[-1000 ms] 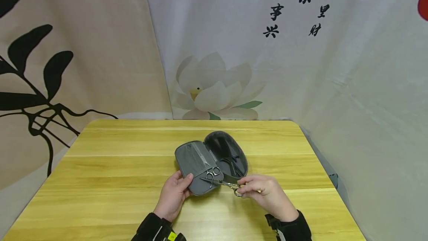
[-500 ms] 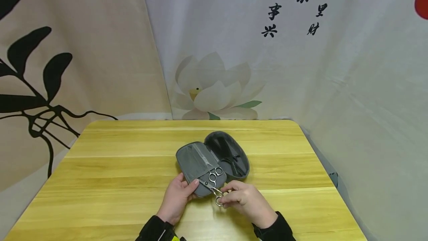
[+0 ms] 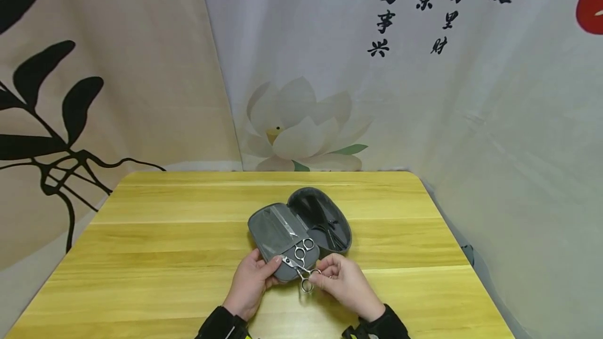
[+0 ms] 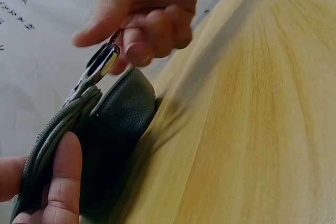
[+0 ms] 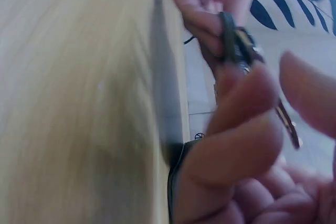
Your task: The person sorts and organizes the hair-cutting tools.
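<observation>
A grey zip case [image 3: 270, 224] lies spread on the table, its flap on the left and deeper half on the right. My left hand [image 3: 252, 279] grips the flap's near edge, thumb on top. Silver scissors [image 3: 297, 268] lie across that edge, their tip at the left thumb and rings jutting toward me. Close around the rings is my right hand [image 3: 343, 282]; in the right wrist view its thumb [image 5: 310, 93] and fingers stand apart with the handle between them. Another pair of scissors [image 3: 300, 252] sits in the flap's mesh pocket, rings showing.
Dark items [image 3: 325, 224], hard to make out, lie in the case's deeper half. The wooden table [image 3: 165, 260] extends around the case. Printed cloth [image 3: 471, 93] hangs behind it.
My right hand has moved left with the scissors, bringing them onto the flap's near edge by my left thumb. Their rings have spread and the right thumb has parted from the handle.
</observation>
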`<action>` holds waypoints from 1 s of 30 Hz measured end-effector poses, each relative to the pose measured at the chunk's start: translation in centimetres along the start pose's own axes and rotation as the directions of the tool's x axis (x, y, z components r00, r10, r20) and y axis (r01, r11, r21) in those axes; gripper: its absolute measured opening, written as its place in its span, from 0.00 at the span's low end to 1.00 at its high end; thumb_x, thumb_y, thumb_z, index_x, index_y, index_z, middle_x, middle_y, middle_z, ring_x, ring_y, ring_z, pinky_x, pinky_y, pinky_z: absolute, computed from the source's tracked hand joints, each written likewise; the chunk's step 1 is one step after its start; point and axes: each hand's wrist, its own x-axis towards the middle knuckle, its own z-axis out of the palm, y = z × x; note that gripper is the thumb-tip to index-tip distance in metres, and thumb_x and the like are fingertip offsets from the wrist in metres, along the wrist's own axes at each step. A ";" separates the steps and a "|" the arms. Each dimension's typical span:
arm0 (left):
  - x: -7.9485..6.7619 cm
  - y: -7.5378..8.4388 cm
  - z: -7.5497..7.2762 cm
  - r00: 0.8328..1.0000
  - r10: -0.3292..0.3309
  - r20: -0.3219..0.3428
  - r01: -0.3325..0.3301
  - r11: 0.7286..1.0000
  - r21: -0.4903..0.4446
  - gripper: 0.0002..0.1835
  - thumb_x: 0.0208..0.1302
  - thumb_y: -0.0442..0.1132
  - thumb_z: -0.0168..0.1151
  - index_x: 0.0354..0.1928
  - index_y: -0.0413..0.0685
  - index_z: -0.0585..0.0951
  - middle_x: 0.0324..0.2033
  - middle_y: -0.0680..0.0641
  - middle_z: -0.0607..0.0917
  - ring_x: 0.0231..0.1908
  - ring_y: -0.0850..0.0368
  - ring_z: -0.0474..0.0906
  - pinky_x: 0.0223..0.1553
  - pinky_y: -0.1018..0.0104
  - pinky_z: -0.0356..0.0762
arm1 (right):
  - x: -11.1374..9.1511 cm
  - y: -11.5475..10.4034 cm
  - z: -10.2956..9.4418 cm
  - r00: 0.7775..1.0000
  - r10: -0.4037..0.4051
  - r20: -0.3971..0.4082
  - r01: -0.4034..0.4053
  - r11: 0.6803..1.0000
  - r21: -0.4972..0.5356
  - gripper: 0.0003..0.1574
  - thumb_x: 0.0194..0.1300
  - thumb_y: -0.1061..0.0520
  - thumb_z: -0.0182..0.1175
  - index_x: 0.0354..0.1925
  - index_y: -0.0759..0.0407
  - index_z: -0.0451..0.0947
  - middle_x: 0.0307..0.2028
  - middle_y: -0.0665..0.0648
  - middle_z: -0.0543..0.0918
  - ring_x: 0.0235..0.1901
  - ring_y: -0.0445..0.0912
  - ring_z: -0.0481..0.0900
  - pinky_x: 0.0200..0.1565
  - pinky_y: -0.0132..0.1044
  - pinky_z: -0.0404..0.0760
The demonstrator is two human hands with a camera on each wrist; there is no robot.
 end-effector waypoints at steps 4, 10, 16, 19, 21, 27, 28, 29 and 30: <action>0.0 -0.1 -0.1 1.000 0.000 0.008 0.000 1.000 -0.003 0.28 0.77 0.30 0.62 0.73 0.28 0.66 0.50 0.36 0.91 0.40 0.57 0.91 0.41 0.60 0.90 | -0.4 0.1 -0.7 0.989 0.025 0.145 -0.026 1.000 -0.001 0.19 0.73 0.50 0.70 0.39 0.67 0.85 0.28 0.69 0.88 0.19 0.37 0.76 0.20 0.26 0.71; 0.0 -0.1 -0.3 1.000 0.013 0.028 -0.014 1.000 0.009 0.30 0.77 0.31 0.63 0.73 0.28 0.65 0.50 0.37 0.91 0.41 0.58 0.91 0.41 0.62 0.91 | -0.4 0.1 -1.2 0.976 0.022 0.217 -0.022 1.000 -0.003 0.23 0.76 0.50 0.66 0.37 0.71 0.86 0.32 0.74 0.89 0.19 0.36 0.76 0.21 0.25 0.72; 0.2 -0.3 -0.5 0.997 0.031 0.070 -0.032 0.999 0.015 0.31 0.77 0.31 0.63 0.74 0.26 0.62 0.52 0.35 0.90 0.42 0.58 0.92 0.44 0.60 0.92 | -0.4 0.2 -1.1 0.980 0.038 0.193 -0.042 0.999 0.014 0.23 0.75 0.49 0.67 0.38 0.71 0.86 0.30 0.69 0.90 0.19 0.36 0.75 0.21 0.25 0.71; 0.3 -0.4 -0.6 0.997 0.024 0.072 -0.025 1.000 0.009 0.31 0.77 0.31 0.63 0.74 0.27 0.63 0.52 0.34 0.90 0.42 0.57 0.92 0.44 0.59 0.92 | -0.3 0.4 -0.9 0.982 0.045 0.185 -0.052 0.998 0.034 0.22 0.75 0.50 0.67 0.37 0.71 0.86 0.28 0.63 0.90 0.19 0.36 0.75 0.21 0.25 0.71; 0.3 -0.4 -0.6 0.998 0.013 0.065 -0.013 1.000 0.002 0.30 0.76 0.31 0.63 0.73 0.28 0.63 0.52 0.34 0.90 0.42 0.57 0.92 0.44 0.59 0.92 | -0.2 0.5 -0.7 0.982 0.046 0.183 -0.055 0.997 0.047 0.22 0.75 0.50 0.67 0.37 0.71 0.86 0.27 0.60 0.90 0.18 0.35 0.75 0.21 0.25 0.71; 0.2 -0.2 -0.5 0.997 0.012 0.070 -0.013 1.000 0.012 0.30 0.78 0.31 0.62 0.74 0.28 0.63 0.53 0.33 0.90 0.41 0.57 0.92 0.43 0.60 0.92 | -0.1 0.5 -0.2 0.985 0.052 0.164 -0.063 0.996 0.062 0.23 0.75 0.49 0.67 0.37 0.71 0.87 0.25 0.55 0.90 0.18 0.35 0.75 0.20 0.24 0.71; 0.2 -0.2 -0.4 0.997 0.012 0.071 -0.013 1.000 0.012 0.30 0.78 0.31 0.62 0.74 0.28 0.63 0.53 0.33 0.90 0.41 0.57 0.92 0.43 0.60 0.92 | -0.1 0.5 0.0 0.985 0.054 0.162 -0.065 0.996 0.066 0.24 0.76 0.49 0.67 0.37 0.71 0.87 0.25 0.54 0.89 0.18 0.35 0.75 0.20 0.24 0.71; 0.1 -0.2 -0.5 0.997 0.014 0.072 -0.015 1.000 0.011 0.30 0.78 0.31 0.61 0.74 0.28 0.63 0.53 0.33 0.89 0.41 0.57 0.92 0.43 0.60 0.92 | -0.1 0.5 0.1 0.985 0.058 0.163 -0.071 0.995 0.074 0.24 0.76 0.49 0.66 0.37 0.72 0.86 0.24 0.53 0.89 0.18 0.35 0.75 0.20 0.24 0.71; 0.1 -0.2 -0.5 0.997 0.014 0.071 -0.015 1.000 0.009 0.30 0.78 0.31 0.61 0.74 0.28 0.63 0.53 0.32 0.89 0.41 0.57 0.92 0.43 0.60 0.91 | -0.1 0.5 0.2 0.984 0.059 0.166 -0.073 0.994 0.079 0.25 0.77 0.48 0.65 0.37 0.72 0.86 0.24 0.51 0.88 0.18 0.34 0.75 0.20 0.24 0.71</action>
